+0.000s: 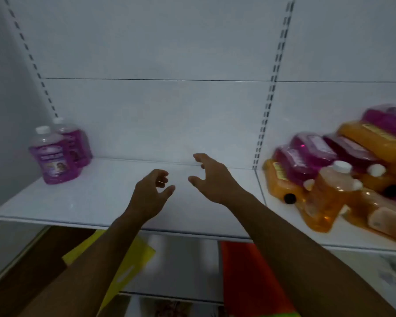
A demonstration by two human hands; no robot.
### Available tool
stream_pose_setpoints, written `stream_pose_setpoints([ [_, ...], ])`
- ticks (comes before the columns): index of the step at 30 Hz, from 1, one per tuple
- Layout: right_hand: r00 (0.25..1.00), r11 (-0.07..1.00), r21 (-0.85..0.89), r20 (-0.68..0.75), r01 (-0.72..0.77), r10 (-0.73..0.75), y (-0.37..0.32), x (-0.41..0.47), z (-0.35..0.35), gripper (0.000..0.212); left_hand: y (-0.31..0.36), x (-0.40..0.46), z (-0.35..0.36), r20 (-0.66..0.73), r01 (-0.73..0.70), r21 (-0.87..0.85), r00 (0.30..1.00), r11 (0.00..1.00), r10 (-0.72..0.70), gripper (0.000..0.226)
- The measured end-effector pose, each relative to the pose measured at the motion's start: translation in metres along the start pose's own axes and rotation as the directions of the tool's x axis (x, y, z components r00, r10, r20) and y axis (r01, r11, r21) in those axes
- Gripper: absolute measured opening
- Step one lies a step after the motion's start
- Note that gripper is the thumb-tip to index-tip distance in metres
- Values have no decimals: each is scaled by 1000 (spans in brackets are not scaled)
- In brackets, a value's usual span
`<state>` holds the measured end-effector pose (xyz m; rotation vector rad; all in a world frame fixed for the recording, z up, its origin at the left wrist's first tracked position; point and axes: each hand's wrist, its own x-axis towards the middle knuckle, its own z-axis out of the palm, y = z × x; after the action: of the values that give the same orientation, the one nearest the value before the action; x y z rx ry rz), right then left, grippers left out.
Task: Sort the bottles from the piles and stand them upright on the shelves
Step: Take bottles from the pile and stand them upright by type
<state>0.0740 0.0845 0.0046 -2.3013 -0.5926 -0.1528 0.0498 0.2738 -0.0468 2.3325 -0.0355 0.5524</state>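
Note:
Two purple bottles with white caps stand upright at the far left of the white shelf point(101, 197); the front one point(54, 160) partly hides the one behind point(74, 140). On the neighbouring shelf section at the right lies a pile of purple and orange bottles point(343, 170), most on their sides, with one orange bottle point(327, 197) near upright at its front. My left hand point(151, 193) and my right hand point(210, 177) hover over the middle of the shelf, fingers loosely curled, holding nothing.
A slotted upright rail point(269, 99) divides the two shelf sections, and another point(32, 58) runs up at the left. Below the shelf lie a yellow sheet point(133, 261) and a red sheet point(249, 277) on a lower level.

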Motion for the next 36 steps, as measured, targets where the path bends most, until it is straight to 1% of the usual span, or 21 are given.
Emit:
stream_pose_setpoints([
  [6,994,1000,-23,-108,-22,20,44,-84,-62,50,84,-24,82,211,-95,-60,972,994,105,42],
  [9,971,996,-77,-239,-33,14,61,-114,-85,37,113,-32,110,322,-139,-90,933,986,161,43],
  [11,927,990,-130,-375,-52,0,71,-128,-102,25,132,-33,128,389,-177,-103,899,979,204,47],
  [13,853,982,-162,-521,-95,-4,81,-140,-120,16,151,-34,144,443,-187,-141,866,972,230,55],
  [15,764,974,-169,-646,-150,6,93,-149,-135,19,170,-34,157,496,-178,-212,828,961,263,65],
  [17,699,965,-144,-713,-217,50,104,-154,-145,31,185,-35,168,517,-160,-315,798,936,310,65],
  [19,665,951,-78,-732,-300,150,115,-151,-148,47,192,-38,176,517,-154,-381,782,912,348,60],
  [20,654,940,-27,-725,-340,215,119,-148,-148,56,194,-39,179,524,-145,-394,776,908,351,61],
  [22,651,920,79,-684,-385,330,125,-140,-145,69,193,-40,184,530,-138,-404,771,904,354,64],
  [23,659,916,114,-660,-386,360,127,-137,-142,71,190,-39,185,531,-141,-402,769,905,356,64],
  [26,687,919,133,-627,-370,367,132,-127,-132,69,177,-36,187,557,-118,-355,770,927,311,64],
  [28,671,916,125,-645,-382,367,135,-123,-130,67,169,-34,186,570,-114,-299,775,947,273,68],
  [30,664,911,125,-647,-393,375,136,-123,-132,65,164,-32,184,558,-119,-276,789,954,260,67],
  [33,690,921,150,-621,-361,371,134,-127,-136,59,164,-30,182,543,-105,-272,804,957,243,67],
  [36,723,935,166,-596,-313,348,129,-135,-137,56,170,-31,181,531,-108,-298,807,948,259,67],
])
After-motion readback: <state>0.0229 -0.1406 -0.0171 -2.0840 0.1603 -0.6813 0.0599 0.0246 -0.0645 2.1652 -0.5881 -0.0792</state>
